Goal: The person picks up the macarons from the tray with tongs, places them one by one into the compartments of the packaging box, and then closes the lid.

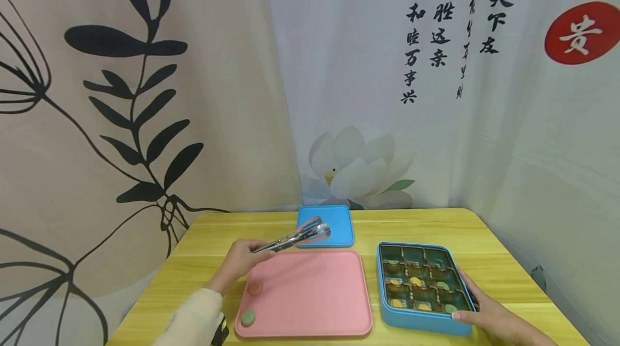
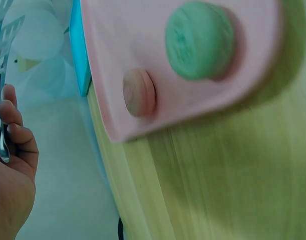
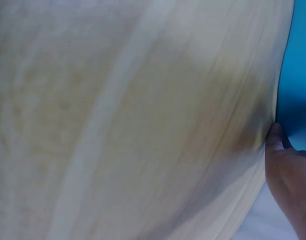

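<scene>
My left hand (image 1: 242,261) holds metal tongs (image 1: 295,237) above the far left part of a pink tray (image 1: 315,292). The tongs point right, and nothing shows between their tips. On the tray's left side lie a pinkish-brown macaron (image 2: 139,93) and a green macaron (image 2: 199,40). My right hand (image 1: 496,316) grips the near right corner of a blue box (image 1: 421,322), thumb at the rim and fingers along its side. Yellow macarons (image 1: 415,281) and green macarons (image 1: 442,285) sit in the middle and near rows of its divided dark insert (image 1: 414,255).
A smaller blue tray (image 1: 339,222) lies behind the pink tray, partly behind the tongs. Everything stands on a yellow wood-grain table (image 1: 252,222). Printed curtains (image 1: 232,93) hang behind the table and along its right side.
</scene>
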